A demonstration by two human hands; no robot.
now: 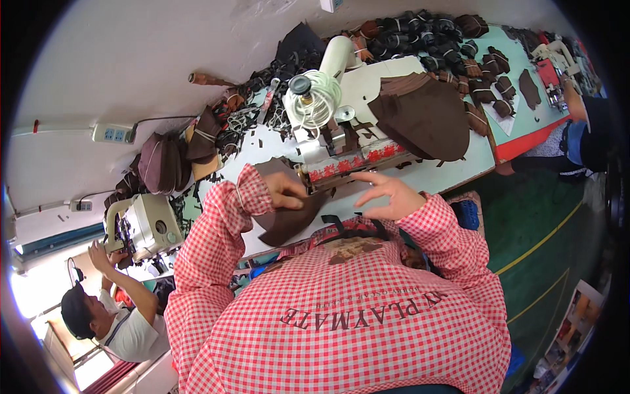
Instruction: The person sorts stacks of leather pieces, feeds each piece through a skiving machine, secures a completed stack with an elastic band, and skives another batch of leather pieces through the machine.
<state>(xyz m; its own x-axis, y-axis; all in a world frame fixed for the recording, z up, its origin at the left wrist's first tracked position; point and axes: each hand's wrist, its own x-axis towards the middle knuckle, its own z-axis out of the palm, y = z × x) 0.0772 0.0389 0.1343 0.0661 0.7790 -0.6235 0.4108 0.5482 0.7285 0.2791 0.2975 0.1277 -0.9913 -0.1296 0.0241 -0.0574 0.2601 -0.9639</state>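
Note:
My left hand (286, 191), fingers curled, grips the upper part of a dark brown leather-like piece (289, 225) at the left end of a white machine (336, 60). The piece hangs towards the table's near edge. My right hand (392, 198) hovers just right of the machine's front, fingers apart and holding nothing. Along the machine's front runs a bar with red markings (357, 162). A coil of white cord (316, 100) hangs around the machine's knob. On the machine's right side lies a fanned stack of brown pieces (426, 121).
Bundles of dark cut pieces (420, 39) heap along the table's back. Tied maroon pieces (164, 161) lean by the wall. At left a co-worker (108, 318) sits at another cream machine (151, 223). A second person's arm (575, 102) reaches to a machine at far right.

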